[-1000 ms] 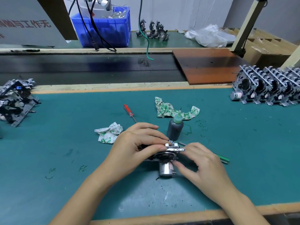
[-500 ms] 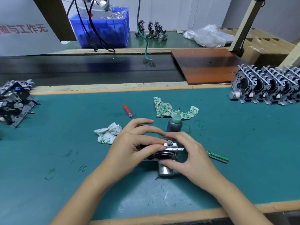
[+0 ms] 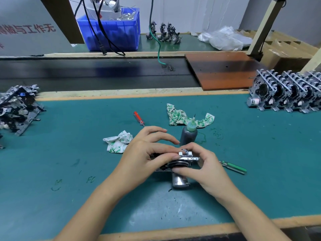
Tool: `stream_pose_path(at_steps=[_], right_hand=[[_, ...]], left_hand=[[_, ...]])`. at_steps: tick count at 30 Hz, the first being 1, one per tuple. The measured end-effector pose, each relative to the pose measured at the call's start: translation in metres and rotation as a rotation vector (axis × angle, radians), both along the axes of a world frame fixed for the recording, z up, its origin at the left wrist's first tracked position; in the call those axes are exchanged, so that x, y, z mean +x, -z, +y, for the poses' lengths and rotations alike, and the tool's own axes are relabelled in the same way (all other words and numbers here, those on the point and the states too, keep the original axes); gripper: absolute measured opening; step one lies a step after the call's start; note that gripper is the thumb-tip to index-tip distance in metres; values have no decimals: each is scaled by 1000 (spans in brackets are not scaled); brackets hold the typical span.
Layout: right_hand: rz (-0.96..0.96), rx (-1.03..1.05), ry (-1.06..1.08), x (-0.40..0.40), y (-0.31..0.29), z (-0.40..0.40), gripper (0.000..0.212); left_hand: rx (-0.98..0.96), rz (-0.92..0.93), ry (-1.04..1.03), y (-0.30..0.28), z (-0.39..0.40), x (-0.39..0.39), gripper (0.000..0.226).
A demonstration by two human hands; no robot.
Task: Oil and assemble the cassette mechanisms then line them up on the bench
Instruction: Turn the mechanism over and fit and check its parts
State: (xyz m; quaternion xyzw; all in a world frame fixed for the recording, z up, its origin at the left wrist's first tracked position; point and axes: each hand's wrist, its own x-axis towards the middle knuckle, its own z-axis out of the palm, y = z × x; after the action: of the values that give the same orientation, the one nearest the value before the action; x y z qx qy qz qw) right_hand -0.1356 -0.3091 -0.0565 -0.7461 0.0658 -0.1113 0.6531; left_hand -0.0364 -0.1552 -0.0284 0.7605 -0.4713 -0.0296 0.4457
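Both hands are grasping one cassette mechanism (image 3: 182, 162) — the left hand (image 3: 147, 159) is clenching its left side, the right hand (image 3: 205, 164) its right, low over the counter (image 3: 69, 162) — oil bottle (image 3: 188, 134) just behind.

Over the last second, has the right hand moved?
Yes. The right hand has come in toward the oil bottle, off the green screwdriver, and now grips the cassette mechanism.

Oil bottle (image 3: 188, 134) just behind mechanism (image 3: 180, 164)

Red characters "与工作无" on grey sign (image 3: 26, 30) upper left, "FC" scrawled on green mat (image 3: 90, 179)
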Motion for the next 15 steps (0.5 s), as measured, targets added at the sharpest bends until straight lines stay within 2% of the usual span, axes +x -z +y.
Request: stream_pose_path(at_steps=[5,7,9,11,13,15], right_hand=[[12,22,-10,0,-1,-2,30],[23,-51,-3,-3,-2,0,30],[12,-260,92,-8,-2,2,40],[-153,-551,259,-15,-2,2,46],[-395,-847,376,-20,0,2,36],[-524,-1028,426,-21,3,2,23]], left_hand=[[-8,10,34,0,0,1,16],[-16,17,25,0,0,1,16],[-26,24,21,1,-1,0,15],[-35,26,16,1,-1,0,15],[-41,24,6,2,-1,-1,16],[-45,20,0,2,0,-2,16]])
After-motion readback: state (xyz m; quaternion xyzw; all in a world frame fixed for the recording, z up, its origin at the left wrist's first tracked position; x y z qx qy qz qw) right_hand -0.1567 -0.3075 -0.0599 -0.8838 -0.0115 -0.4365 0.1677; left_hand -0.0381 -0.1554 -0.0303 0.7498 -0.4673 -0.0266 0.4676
